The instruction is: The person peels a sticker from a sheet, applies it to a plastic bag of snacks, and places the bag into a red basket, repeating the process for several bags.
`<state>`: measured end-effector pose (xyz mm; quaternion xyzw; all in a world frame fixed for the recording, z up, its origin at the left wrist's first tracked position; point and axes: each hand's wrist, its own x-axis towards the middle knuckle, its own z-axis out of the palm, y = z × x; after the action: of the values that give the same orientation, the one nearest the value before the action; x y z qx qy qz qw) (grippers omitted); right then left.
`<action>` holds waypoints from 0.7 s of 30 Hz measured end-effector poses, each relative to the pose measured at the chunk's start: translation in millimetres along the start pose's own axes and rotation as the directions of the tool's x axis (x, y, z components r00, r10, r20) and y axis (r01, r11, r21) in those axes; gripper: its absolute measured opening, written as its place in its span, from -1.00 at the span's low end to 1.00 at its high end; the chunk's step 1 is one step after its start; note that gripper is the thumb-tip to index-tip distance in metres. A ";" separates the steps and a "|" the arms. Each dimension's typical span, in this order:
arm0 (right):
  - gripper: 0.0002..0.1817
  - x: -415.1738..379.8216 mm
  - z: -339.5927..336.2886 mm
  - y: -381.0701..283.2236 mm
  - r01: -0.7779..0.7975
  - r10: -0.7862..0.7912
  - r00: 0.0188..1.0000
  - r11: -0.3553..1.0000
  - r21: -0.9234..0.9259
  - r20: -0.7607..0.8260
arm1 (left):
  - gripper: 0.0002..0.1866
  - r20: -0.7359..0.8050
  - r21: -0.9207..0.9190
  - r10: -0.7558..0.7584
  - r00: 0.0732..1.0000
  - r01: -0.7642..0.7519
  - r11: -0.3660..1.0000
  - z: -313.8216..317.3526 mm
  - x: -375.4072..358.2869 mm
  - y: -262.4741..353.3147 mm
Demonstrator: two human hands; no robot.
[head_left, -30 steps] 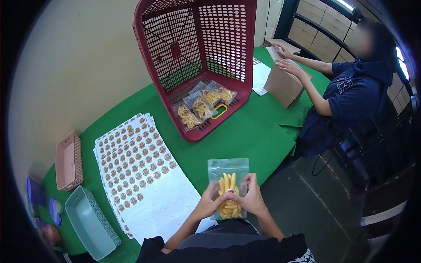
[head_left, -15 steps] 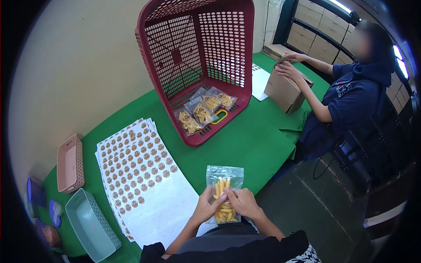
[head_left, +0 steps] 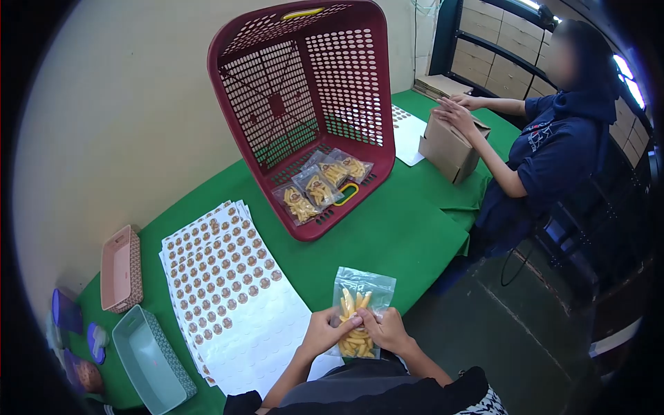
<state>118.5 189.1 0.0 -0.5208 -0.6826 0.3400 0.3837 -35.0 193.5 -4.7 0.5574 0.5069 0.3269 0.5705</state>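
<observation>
Between my two hands is a clear zip bag (head_left: 366, 283) of yellow stick-shaped snacks, upright in front of my body. My left hand (head_left: 328, 333) grips its left side, and my right hand (head_left: 387, 330) grips the right. Both thumbs press on the front of the bag, nearly meeting over a round sticker that they mostly cover. To the left lie stacked sheets of round brown stickers (head_left: 221, 270); the lower part of the top sheet is bare white backing.
A maroon perforated basket (head_left: 304, 232) lies on its side, holding several labelled snack bags (head_left: 319, 188). Pink (head_left: 121, 270) and teal trays (head_left: 155, 360) stand at the left of the green table (head_left: 415, 228). At right, a co-worker (head_left: 553, 138) handles a cardboard box (head_left: 453, 149).
The bag's top has tilted slightly to the right, and both thumbs stay pressed on its front. The whole view has shifted a little. The co-worker's hands have moved slightly on the box.
</observation>
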 end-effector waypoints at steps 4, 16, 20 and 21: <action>-0.55 -5.3 2.2 11.9 0.032 -0.032 0.999 0.999 0.016 0.011 | -0.64 -0.031 -0.095 0.077 0.997 -0.080 0.992 8.3 -4.5 3.9; -0.37 -0.9 -12.7 11.5 -0.108 0.123 0.922 0.992 -0.061 0.367 | -0.64 -0.045 -0.076 0.124 0.991 -0.127 0.989 6.7 -5.2 -10.9; -0.42 -4.1 -12.7 7.4 -0.122 0.091 0.934 0.990 0.069 0.346 | -0.70 -0.017 -0.083 0.122 0.992 -0.123 0.989 6.5 -5.6 -4.3; -0.46 -4.4 -13.7 5.5 -0.110 0.083 0.941 0.992 0.063 0.329 | -0.67 0.005 0.011 0.125 0.992 -0.125 0.992 4.6 -3.5 -7.3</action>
<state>133.7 187.0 1.0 -0.4746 -0.6958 0.4670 0.2694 -33.0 187.6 -11.7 0.5920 0.4718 0.3577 0.5468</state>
